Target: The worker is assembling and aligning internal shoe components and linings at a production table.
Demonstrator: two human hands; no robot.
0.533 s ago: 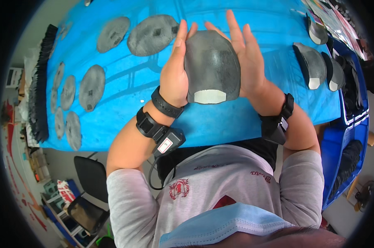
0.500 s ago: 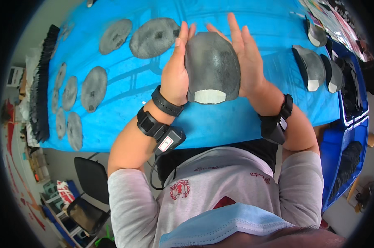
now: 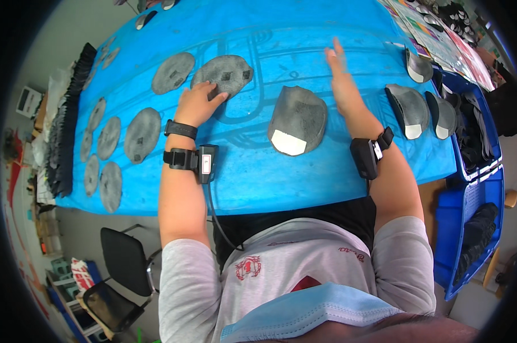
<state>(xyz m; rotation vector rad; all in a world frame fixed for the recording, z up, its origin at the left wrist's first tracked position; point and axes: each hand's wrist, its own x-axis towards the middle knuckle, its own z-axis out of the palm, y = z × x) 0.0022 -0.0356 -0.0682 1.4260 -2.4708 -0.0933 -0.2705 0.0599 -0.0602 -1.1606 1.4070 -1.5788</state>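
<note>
A curved dark grey cap-like piece [image 3: 299, 114] with a white patch at its near end rests on the blue-covered table, between my two hands. My left hand [image 3: 200, 104] reaches to a flat grey oval piece [image 3: 230, 67] marked with small dark squares. Its fingertips lie at that oval's near edge, thumb apart from the fingers. Right of the curved piece, my right hand [image 3: 344, 86] is raised with fingers stretched out, slightly blurred and holding nothing. Another grey oval [image 3: 173, 73] lies just left of the one I touch.
Several more grey ovals [image 3: 142, 136] lie on the left side of the blue cover [image 3: 241, 183]. Curved pieces with white patches [image 3: 408, 111] stand at the right edge. Blue crates [image 3: 450, 223] holding dark items are beyond it. A black stack [image 3: 64, 131] lines the left edge.
Both hands have let go of the curved piece, which now lies lower on the table. My left hand moved left to the flat oval; my right hand drew away to the right.
</note>
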